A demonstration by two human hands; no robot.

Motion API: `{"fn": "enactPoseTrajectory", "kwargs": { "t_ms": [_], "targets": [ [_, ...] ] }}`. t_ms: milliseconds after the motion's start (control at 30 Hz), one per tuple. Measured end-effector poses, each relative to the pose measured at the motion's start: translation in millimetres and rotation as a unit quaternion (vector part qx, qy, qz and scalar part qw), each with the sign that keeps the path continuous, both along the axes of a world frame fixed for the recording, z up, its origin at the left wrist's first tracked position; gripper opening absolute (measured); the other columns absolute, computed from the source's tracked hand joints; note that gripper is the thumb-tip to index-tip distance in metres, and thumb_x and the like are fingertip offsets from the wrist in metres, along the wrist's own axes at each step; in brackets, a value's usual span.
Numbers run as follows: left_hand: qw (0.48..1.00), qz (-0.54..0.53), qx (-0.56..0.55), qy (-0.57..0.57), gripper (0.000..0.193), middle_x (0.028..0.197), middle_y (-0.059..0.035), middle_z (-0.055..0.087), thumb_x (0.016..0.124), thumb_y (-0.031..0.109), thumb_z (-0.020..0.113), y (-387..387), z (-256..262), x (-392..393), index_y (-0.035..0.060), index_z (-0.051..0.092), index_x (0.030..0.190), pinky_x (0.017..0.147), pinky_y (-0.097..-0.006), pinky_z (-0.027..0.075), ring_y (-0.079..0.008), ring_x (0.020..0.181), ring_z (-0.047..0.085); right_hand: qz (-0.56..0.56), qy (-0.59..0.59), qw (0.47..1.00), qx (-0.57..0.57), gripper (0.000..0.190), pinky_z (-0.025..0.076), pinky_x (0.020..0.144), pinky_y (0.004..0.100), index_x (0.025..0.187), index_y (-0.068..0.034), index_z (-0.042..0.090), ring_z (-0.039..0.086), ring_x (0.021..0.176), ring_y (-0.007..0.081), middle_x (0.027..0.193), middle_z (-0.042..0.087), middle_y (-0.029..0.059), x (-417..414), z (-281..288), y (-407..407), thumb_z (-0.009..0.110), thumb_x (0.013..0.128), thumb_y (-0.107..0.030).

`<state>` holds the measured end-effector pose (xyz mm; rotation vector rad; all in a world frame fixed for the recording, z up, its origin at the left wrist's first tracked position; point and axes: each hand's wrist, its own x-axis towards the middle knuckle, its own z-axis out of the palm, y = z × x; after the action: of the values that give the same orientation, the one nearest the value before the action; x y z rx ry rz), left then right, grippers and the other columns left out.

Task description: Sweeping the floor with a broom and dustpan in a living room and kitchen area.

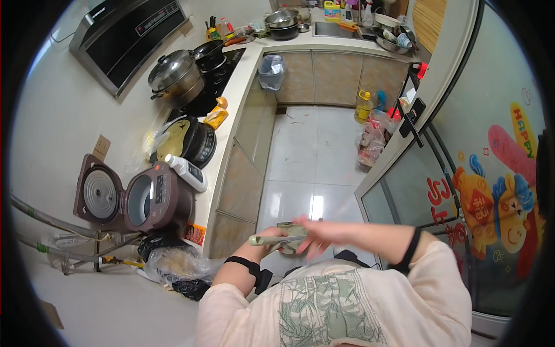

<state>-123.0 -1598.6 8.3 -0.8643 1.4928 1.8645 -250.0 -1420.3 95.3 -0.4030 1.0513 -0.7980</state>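
My left hand (269,237) is closed around a pale green handle (259,240) whose rounded end points left. The handle's greyish shaft runs right, to my right hand (318,237). That hand is blurred by motion, its fingers spread over the shaft; whether it touches the shaft is hard to tell. Below both hands shows a dull green, pan-like piece (295,248), perhaps a dustpan head, partly covered by my fingers. Beneath it lies the white tiled floor (291,197).
Left, a counter holds an open rice cooker (162,199), a white bottle (186,172) and a steamer pot (177,80). A lined bin (272,73) hangs at the corner cabinet. Right stand an oil jug (363,107), plastic bags (373,136) and a glass door (490,173). Dark debris (295,116) dots the floor.
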Motion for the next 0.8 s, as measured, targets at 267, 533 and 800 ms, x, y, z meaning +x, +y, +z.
{"fn": "enactPoseTrajectory", "kwargs": {
  "t_ms": [267, 533, 800],
  "targets": [
    [0.976, 0.209, 0.062, 0.006, 0.024, 0.076, -0.009, 0.058, 0.077, 0.018, 0.051, 0, -63, -85, -0.0023, 0.06, 0.086, 0.054, -0.0295, 0.047, -0.0167, 0.061, 0.054, -0.195, -0.178, 0.961, 0.08, 0.038, 0.05, 0.068, 0.0301, 0.099, -0.003, 0.048, 0.056, 0.075, 0.0194, 0.094, 0.053, 0.0131, -41, -12, -61, 0.046, 0.084, -0.039],
    [0.969, 0.246, 0.003, -0.011, 0.025, 0.075, -0.0112, 0.058, 0.076, 0.019, 0.052, -25, -74, -184, -0.0041, 0.06, 0.085, 0.054, -0.032, 0.047, -0.0205, 0.06, 0.055, -0.275, -0.191, 0.942, 0.027, 0.005, 0.048, 0.057, 0.026, 0.08, -0.004, 0.051, 0.052, 0.064, 0.0149, 0.073, 0.052, 0.006, -173, -75, -82, 0.05, 0.076, -0.006],
    [0.829, -0.02, -0.541, 0.139, 0.034, 0.078, -0.0147, 0.061, 0.065, 0.026, 0.068, -62, -56, -203, 0.0041, 0.063, 0.091, 0.068, -0.0339, 0.047, -0.0286, 0.074, 0.06, -0.182, 0.005, 0.977, 0.108, 0.015, 0.046, 0.05, 0.0248, 0.085, 0.0, 0.049, 0.054, 0.06, 0.0144, 0.071, 0.052, 0.0066, -277, -107, -45, 0.054, 0.071, -0.004]
  ]
}}
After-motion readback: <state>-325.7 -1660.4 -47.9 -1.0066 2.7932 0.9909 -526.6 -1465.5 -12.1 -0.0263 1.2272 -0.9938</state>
